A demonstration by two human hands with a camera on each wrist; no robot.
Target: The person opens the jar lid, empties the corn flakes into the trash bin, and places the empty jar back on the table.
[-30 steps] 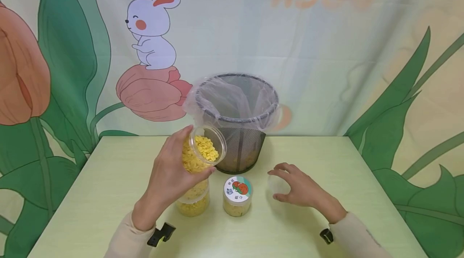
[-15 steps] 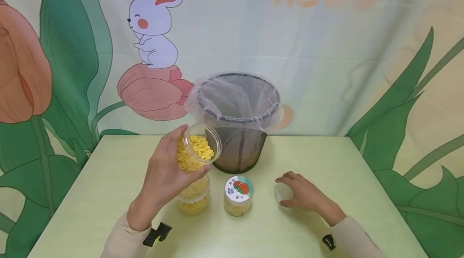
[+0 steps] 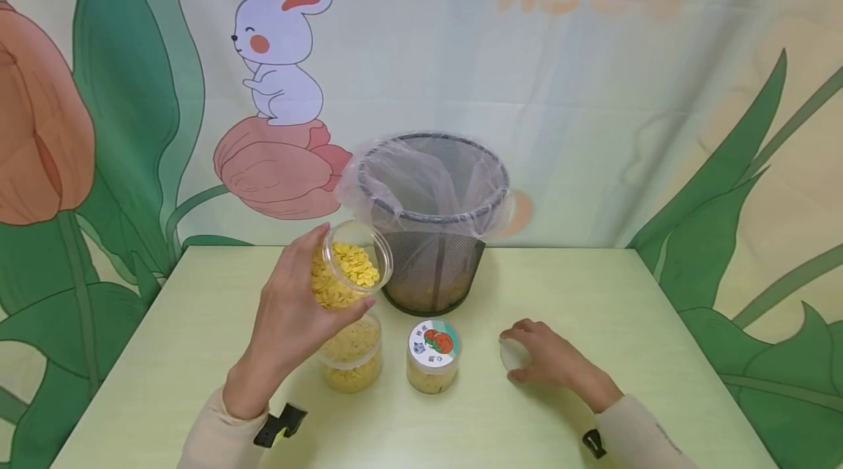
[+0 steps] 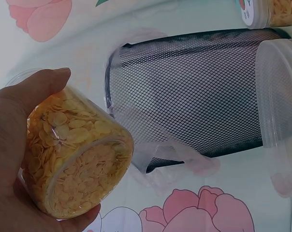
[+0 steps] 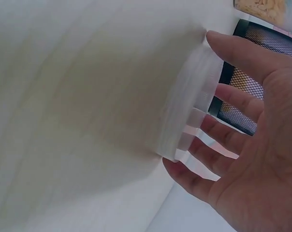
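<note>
In the head view my left hand grips a clear plastic jar by its side. Yellow flakes partly fill that jar; it is tilted, its uncovered mouth facing right and towards the camera. The left wrist view shows the jar's base, with thumb and fingers around its wall. My right hand holds a round translucent lid by its edge, low over the table on the right. In the right wrist view the lid's ribbed rim lies between thumb and fingers. Whether the lid touches the table I cannot tell.
A black mesh wastebasket with a clear plastic liner stands at the table's back. Before it is a small jar with a fruit-printed lid. Another container of yellow contents stands below the held jar. A printed cloth hangs behind.
My left hand has drifted left with the jar, away from the wastebasket. My right hand has moved slightly right and down with the lid, then stayed nearly in place.
</note>
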